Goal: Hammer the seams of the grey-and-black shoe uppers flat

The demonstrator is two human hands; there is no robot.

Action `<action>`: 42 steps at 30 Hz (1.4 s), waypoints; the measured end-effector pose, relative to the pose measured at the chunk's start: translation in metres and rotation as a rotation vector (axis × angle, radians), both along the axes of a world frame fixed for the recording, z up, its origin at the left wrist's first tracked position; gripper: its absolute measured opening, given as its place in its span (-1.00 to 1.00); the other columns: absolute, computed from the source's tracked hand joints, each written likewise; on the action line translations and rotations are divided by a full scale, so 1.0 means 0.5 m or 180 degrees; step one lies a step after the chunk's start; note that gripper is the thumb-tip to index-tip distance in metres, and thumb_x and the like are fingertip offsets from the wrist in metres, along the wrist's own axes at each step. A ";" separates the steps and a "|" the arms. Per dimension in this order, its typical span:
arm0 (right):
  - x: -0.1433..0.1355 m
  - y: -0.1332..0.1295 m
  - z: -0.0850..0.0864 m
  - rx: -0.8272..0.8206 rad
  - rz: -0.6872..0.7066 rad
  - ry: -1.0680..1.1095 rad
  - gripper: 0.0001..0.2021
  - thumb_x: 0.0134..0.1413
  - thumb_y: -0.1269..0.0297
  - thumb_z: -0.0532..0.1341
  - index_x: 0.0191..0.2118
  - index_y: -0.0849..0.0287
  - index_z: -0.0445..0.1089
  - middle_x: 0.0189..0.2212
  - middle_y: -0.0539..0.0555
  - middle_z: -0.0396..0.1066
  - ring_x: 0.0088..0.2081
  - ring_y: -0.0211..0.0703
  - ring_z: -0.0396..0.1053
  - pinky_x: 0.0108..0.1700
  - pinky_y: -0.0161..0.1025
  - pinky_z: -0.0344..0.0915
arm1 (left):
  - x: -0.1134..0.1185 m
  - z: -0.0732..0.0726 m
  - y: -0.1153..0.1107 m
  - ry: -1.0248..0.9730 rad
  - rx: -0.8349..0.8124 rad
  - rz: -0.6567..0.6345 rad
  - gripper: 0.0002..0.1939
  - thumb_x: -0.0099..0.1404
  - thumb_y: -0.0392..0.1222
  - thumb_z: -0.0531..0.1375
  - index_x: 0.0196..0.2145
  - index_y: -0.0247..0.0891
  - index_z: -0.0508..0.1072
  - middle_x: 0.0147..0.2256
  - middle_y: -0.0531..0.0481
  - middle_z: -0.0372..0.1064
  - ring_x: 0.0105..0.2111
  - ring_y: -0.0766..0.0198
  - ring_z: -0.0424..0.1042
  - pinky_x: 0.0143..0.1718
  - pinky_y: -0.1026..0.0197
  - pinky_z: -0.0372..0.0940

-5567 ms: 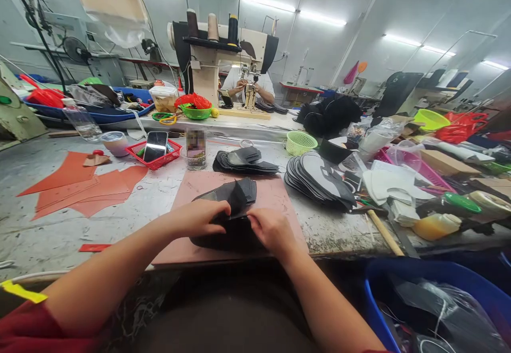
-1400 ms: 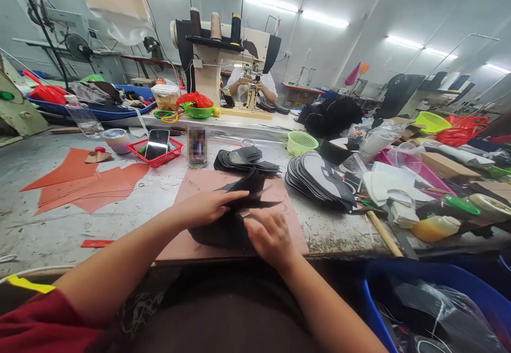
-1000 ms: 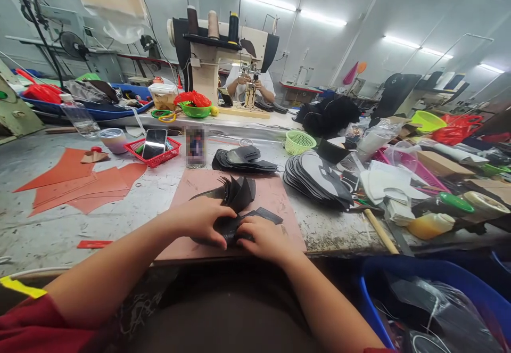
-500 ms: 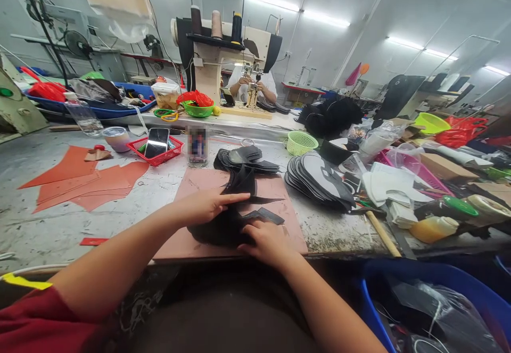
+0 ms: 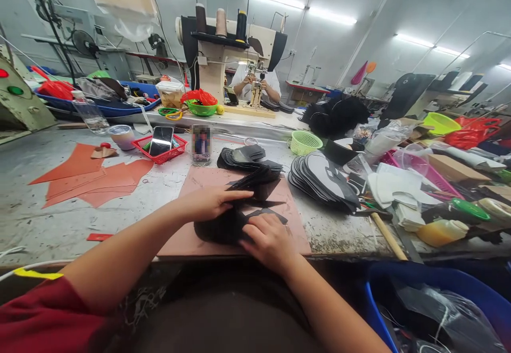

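Black sheet pieces [image 5: 217, 228] lie in a pile on the pink board [image 5: 179, 238] in front of me. My left hand [image 5: 209, 203] rests over the upper left of the pile, index finger stretched to the right and the other fingers curled on black material. Folded black pieces [image 5: 261, 178] stand up just beyond that finger. At the right of the pile my right hand [image 5: 268, 238] presses on the black pieces, its fingers bent and the thumb partly blurred. More dark cut pieces [image 5: 247, 156] are stacked at the board's far edge.
A stack of grey and black pieces [image 5: 319, 182] sits right of the board, near a wooden-handled hammer [image 5: 388, 236]. Orange sheets [image 5: 88, 177], a red basket [image 5: 167, 153] and a phone [image 5: 202, 145] are on the left. A person sits behind the sewing machine [image 5: 211, 60].
The folded black pieces beyond my left hand have tipped over and fanned to the right. Both hands stay at the pile; the whole view has shifted slightly.
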State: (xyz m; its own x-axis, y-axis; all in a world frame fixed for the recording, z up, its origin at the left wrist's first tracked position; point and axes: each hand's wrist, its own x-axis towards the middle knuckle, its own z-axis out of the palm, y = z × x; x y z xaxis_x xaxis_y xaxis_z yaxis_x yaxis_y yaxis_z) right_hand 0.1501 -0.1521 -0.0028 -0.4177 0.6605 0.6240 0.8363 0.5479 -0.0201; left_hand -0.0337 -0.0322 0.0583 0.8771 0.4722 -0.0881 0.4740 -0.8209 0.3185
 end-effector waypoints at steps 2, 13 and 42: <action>0.004 0.001 -0.005 -0.0637 -0.0025 -0.0276 -0.77 -0.10 0.19 0.34 -0.31 0.17 0.39 -0.35 0.10 0.42 -0.32 -0.09 0.31 -0.32 -0.20 0.23 | 0.000 0.004 0.007 -0.0036 -0.0111 0.0022 -0.39 0.31 -0.33 -0.02 0.23 0.15 -0.05 0.12 0.06 0.20 0.00 0.24 0.32 -0.02 0.26 0.20; 0.017 0.011 0.009 0.0289 -0.0492 0.0322 -0.82 0.14 0.46 0.09 -0.21 0.15 0.41 -0.25 0.12 0.44 -0.20 -0.13 0.34 -0.12 -0.17 0.18 | 0.017 0.009 -0.029 0.0508 0.0470 -0.0224 -0.49 0.15 -0.17 0.19 0.08 0.01 0.32 -0.12 -0.05 0.39 -0.22 0.10 0.44 -0.22 0.21 0.30; 0.062 0.054 0.051 -0.0399 -0.0596 0.2012 -0.86 0.05 0.36 0.06 -0.24 0.11 0.27 -0.27 0.09 0.49 -0.25 -0.13 0.45 -0.21 -0.20 0.34 | 0.011 0.146 0.091 -0.0138 0.1353 0.0869 -0.52 0.22 -0.29 0.05 0.09 0.02 0.29 -0.11 0.00 0.30 -0.23 0.16 0.42 -0.17 0.18 0.28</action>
State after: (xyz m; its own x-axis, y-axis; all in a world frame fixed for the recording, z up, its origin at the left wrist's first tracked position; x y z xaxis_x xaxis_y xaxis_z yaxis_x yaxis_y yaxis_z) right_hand 0.1810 -0.1252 0.0228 0.1317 0.7696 0.6247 0.7235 0.3562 -0.5913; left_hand -0.0281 0.0132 0.1311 0.7152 0.6710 0.1955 0.6831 -0.7303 0.0073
